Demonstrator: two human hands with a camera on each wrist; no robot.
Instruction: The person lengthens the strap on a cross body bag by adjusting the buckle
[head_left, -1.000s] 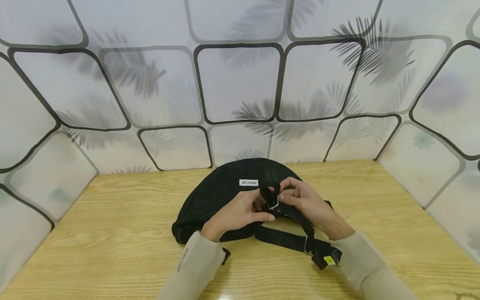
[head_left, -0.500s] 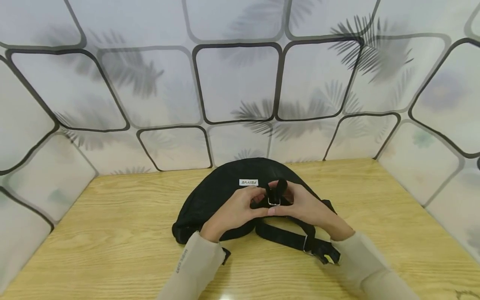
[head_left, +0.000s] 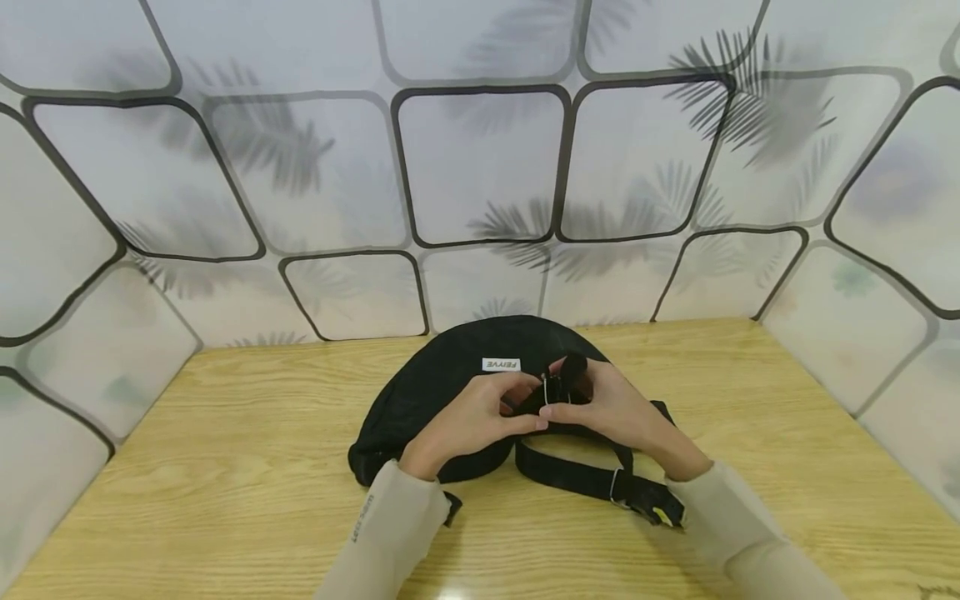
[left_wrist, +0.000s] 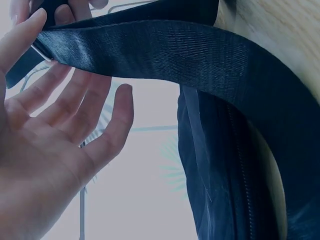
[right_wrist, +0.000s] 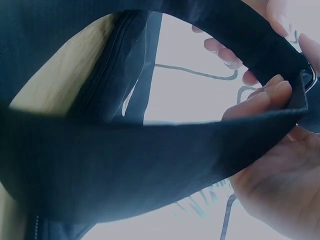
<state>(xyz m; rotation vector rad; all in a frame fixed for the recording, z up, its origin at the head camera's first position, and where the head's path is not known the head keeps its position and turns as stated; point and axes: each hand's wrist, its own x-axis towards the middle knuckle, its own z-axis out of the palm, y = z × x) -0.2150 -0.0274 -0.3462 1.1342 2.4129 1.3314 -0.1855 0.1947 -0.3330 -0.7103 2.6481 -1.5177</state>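
Note:
A black crescent-shaped waist bag [head_left: 442, 392] with a white label [head_left: 501, 365] lies on the wooden table. Over its front side both hands work at its black webbing strap [left_wrist: 150, 52], where a metal slider buckle [head_left: 546, 390] sits. My left hand [head_left: 480, 412] pinches the strap beside the slider between thumb and index finger, its other fingers spread loosely below. From the other side my right hand [head_left: 618, 404] pinches the strap, a folded end rising by its fingers. In the right wrist view, a strap loop [right_wrist: 150, 165] runs from the fingers back toward the bag.
Another strap length [head_left: 566, 477] curves over the table to a metal ring and a black clip [head_left: 654, 502] with a yellow mark, close to the right sleeve. A small black strap end [head_left: 452, 508] shows by the left sleeve. A patterned curtain [head_left: 480, 167] encloses the table [head_left: 225, 467].
My right hand has closed in around the strap at the slider, its thumb coming near the left thumb. The slider has turned and shifted slightly right. The clip on the table has moved a little.

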